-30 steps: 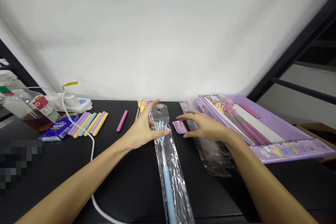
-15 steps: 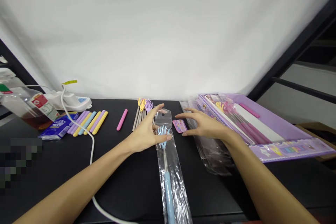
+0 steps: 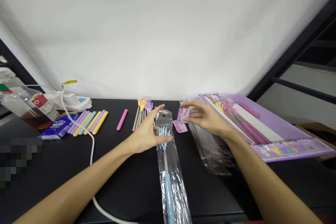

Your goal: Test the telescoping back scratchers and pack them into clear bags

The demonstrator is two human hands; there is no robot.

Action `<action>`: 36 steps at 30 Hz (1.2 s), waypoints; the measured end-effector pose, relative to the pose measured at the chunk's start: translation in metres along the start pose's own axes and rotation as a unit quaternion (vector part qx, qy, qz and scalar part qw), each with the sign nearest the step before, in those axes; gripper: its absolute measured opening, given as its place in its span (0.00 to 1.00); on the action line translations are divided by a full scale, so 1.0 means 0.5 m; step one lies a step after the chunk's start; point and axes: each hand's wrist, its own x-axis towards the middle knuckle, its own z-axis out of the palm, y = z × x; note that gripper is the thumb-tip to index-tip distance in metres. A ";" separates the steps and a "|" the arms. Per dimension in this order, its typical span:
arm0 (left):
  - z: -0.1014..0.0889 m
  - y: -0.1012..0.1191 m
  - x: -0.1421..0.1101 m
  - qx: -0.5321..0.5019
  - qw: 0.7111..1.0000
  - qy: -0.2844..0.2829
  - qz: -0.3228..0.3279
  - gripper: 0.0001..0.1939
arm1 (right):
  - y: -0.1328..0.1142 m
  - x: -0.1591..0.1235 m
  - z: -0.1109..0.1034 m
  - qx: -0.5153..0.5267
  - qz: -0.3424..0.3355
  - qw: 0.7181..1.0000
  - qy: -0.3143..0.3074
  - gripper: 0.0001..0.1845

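Observation:
A blue back scratcher point(image 3: 168, 185) with a claw-shaped head lies inside a clear plastic bag point(image 3: 178, 178), its metal stem showing. My left hand point(image 3: 145, 133) grips the bag near its top, thumb across the scratcher's head and index finger stretched past the bag's upper edge. To the right, my right hand point(image 3: 206, 115) pinches a small purple-and-pink card point(image 3: 183, 114) between thumb and fingers, raised slightly. Below it, another pink printed card point(image 3: 180, 126) rests on the black table point(image 3: 126, 178).
Metal stems with yellow and purple claw heads point(image 3: 142, 104) lie behind my left hand. A pink handle point(image 3: 122, 119) and several coloured handles point(image 3: 89, 122) are at left, near a white cable point(image 3: 92, 147). Empty plastic bags point(image 3: 210, 150) and a purple display box point(image 3: 275, 119) sit at right.
My right hand has closed and lifted a card off the small pile, leaving another card below. My left hand and the bagged back scratcher have barely moved.

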 end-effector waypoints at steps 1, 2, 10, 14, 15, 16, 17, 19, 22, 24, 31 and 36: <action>0.000 0.000 0.000 -0.001 1.000 0.000 0.000 0.52 | -0.007 0.000 0.003 0.035 0.006 0.999 0.032 0.22; 0.000 0.001 0.000 -0.002 1.000 0.000 0.000 0.52 | -0.015 -0.001 0.006 0.061 0.006 0.996 0.059 0.22; 0.010 0.009 -0.003 -0.032 0.999 -0.018 0.020 0.52 | -0.074 -0.013 0.070 -0.041 -0.163 0.983 0.074 0.07; 0.018 0.017 -0.009 -0.048 0.997 -0.043 0.037 0.56 | -0.081 -0.014 0.077 -0.091 -0.182 0.970 0.134 0.12; 0.019 0.019 -0.011 -0.053 0.996 -0.048 0.046 0.57 | -0.081 -0.014 0.075 -0.096 -0.177 0.968 0.152 0.12; 0.021 0.021 -0.011 -0.057 0.995 -0.052 0.055 0.57 | -0.081 -0.014 0.071 -0.099 -0.173 0.966 0.162 0.12; 0.022 0.022 -0.012 -0.060 0.995 -0.055 0.063 0.58 | -0.080 -0.013 0.068 -0.101 -0.168 0.967 0.164 0.12; 0.023 0.022 -0.013 -0.059 0.994 -0.058 0.065 0.58 | -0.079 -0.013 0.061 -0.101 -0.161 0.969 0.157 0.11; 0.024 0.020 -0.014 -0.048 0.996 -0.053 0.046 0.58 | -0.077 -0.012 0.055 -0.090 -0.150 0.973 0.151 0.10; 0.023 0.019 -0.015 -0.043 0.997 -0.049 0.036 0.58 | -0.076 -0.013 0.053 -0.083 -0.149 0.974 0.147 0.09; 0.023 0.023 -0.016 -0.041 0.997 -0.053 0.032 0.59 | -0.074 -0.011 0.053 -0.066 -0.130 0.981 0.129 0.10; 0.023 0.023 -0.016 -0.054 0.996 -0.059 0.035 0.58 | -0.077 -0.008 0.058 -0.032 -0.101 0.989 0.107 0.08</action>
